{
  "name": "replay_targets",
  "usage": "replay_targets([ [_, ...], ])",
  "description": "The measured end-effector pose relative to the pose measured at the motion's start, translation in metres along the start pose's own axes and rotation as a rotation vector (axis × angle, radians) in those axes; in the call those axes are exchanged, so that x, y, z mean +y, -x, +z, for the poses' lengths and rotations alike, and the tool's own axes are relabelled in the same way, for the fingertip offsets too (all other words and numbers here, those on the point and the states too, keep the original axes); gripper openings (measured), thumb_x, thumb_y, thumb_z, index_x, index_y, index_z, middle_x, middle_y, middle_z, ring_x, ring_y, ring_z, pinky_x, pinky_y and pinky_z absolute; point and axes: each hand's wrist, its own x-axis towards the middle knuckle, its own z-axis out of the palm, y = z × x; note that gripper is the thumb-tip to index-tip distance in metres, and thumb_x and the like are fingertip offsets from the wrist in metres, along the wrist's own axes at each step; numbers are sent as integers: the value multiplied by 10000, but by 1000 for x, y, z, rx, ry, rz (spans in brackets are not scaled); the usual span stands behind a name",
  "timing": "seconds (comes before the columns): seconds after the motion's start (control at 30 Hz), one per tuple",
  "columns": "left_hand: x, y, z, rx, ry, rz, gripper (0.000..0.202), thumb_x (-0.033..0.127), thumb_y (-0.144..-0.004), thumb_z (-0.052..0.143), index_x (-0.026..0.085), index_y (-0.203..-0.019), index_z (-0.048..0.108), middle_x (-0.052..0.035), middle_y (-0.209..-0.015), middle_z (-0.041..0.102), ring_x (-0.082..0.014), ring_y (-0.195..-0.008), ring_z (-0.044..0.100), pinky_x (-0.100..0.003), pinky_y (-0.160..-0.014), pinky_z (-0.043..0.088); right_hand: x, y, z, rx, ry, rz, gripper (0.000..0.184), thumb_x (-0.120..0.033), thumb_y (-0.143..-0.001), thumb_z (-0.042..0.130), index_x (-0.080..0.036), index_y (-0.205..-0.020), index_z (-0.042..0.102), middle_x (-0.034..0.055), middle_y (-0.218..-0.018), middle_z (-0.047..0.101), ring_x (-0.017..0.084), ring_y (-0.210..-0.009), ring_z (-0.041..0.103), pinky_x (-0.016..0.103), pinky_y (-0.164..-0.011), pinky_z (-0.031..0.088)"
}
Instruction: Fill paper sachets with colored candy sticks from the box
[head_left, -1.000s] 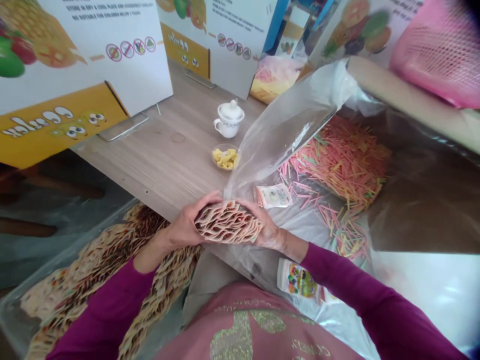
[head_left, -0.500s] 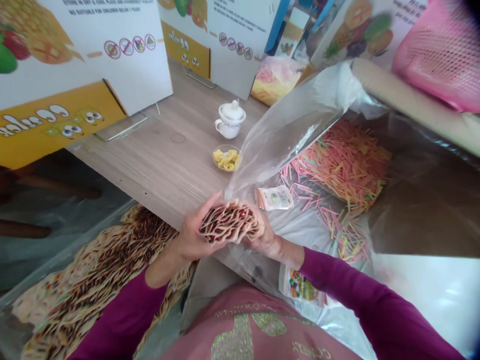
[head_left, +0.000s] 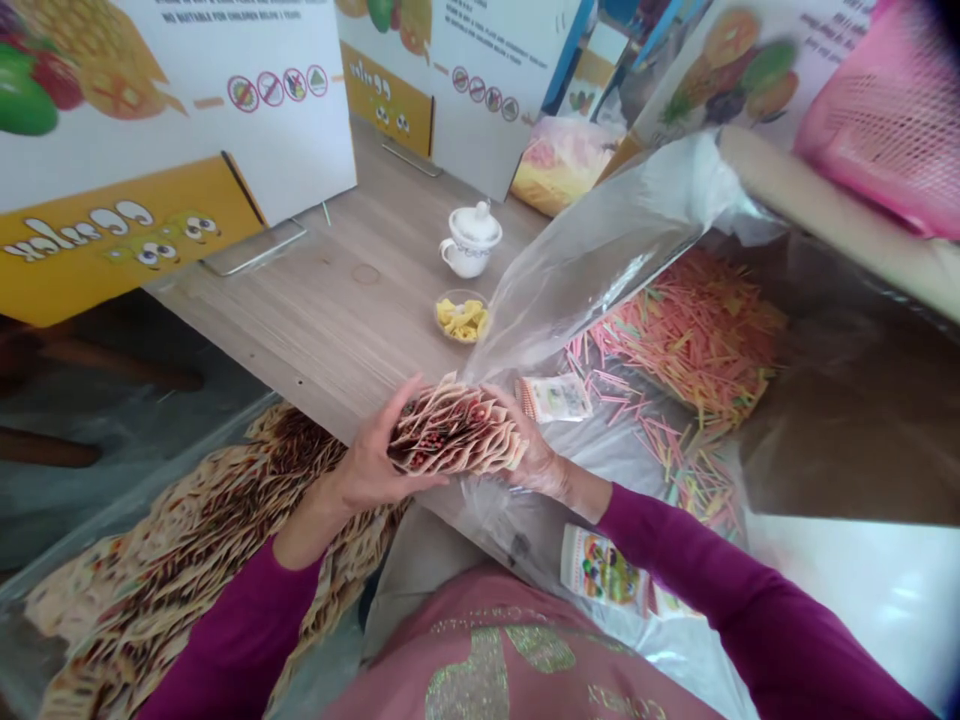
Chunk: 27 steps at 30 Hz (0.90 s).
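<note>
Both hands hold one thick stack of small flat packets [head_left: 456, 438] over the near edge of the wooden table [head_left: 352, 310]. My left hand [head_left: 375, 460] wraps round the stack's left end, thumb on top. At the right end, my right hand [head_left: 536, 455] grips it from inside a large clear plastic bag [head_left: 592, 260], whose open mouth lies at the stack. The packets are fanned, and their open edges show dark red contents.
A bin full of similar packets [head_left: 187, 550] sits low at the left. On the table stand a white lidded cup [head_left: 471, 240], a small dish of yellow snacks [head_left: 462, 318], a heap of coloured sticks [head_left: 690, 330], loose printed packets [head_left: 555, 397] and printed cartons [head_left: 150, 130].
The stack has been turned and tilted in my hands, so its open edges now face up and fan wider. The hands stay at the bag's mouth.
</note>
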Motion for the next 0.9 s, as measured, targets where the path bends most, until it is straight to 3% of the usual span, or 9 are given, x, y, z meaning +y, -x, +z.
replay_targets([
  [0.07,11,7,-2,45,-43,3,1315,478,-763,993,323,-1780,174,-201,-1621,626,-380,-1423,685,-576,-1193,582,-4,7,-7,-24,22,-74,1282,-592,-546,1091,-313,-1647,496,153,-1551,661,365,-1400,687,531,-1207,548],
  [0.13,25,11,-3,70,-81,4,1362,435,-750,1004,358,-1784,122,-191,-1636,609,-379,-1416,688,-568,-1171,601,-10,11,-11,-48,42,-115,1342,-534,-524,1116,-298,-1668,454,178,-1579,633,374,-1448,651,546,-1253,494],
  [0.37,64,-1,13,68,-348,51,1423,279,-715,1009,346,-1783,71,-174,-1570,648,-406,-1400,684,-591,-1166,604,-15,5,-6,-16,92,-111,1216,-593,-604,1073,-304,-1639,505,176,-1604,615,367,-1449,646,547,-1262,484],
  [0.5,66,-6,21,109,-493,135,1232,162,-852,856,307,-1788,69,-205,-1581,636,-408,-1425,664,-592,-1157,607,-9,-1,-1,6,70,-75,1210,-532,-601,1090,-287,-1638,516,166,-1574,645,352,-1455,644,543,-1279,473],
  [0.63,60,-9,17,134,-482,110,1050,120,-925,735,309,-1778,152,-159,-1493,709,-335,-1316,740,-492,-1107,638,-11,-4,-2,-52,14,-66,1305,-421,-575,1114,-338,-1692,446,145,-1628,603,343,-1484,626,543,-1283,477],
  [0.77,57,-13,8,92,-409,7,1020,162,-898,770,303,-1755,234,-112,-1407,755,-297,-1248,769,-447,-1091,634,-22,-5,-12,-101,13,-61,1383,-356,-548,1123,-345,-1724,394,170,-1716,501,353,-1553,562,533,-1277,481],
  [0.9,59,-22,3,-30,-385,-137,1210,290,-786,903,269,-1761,186,-139,-1418,749,-346,-1273,756,-498,-1078,624,-28,-8,-12,-107,52,-13,1167,-385,-612,1094,-305,-1632,534,131,-1527,687,319,-1395,699,522,-1208,559],
])
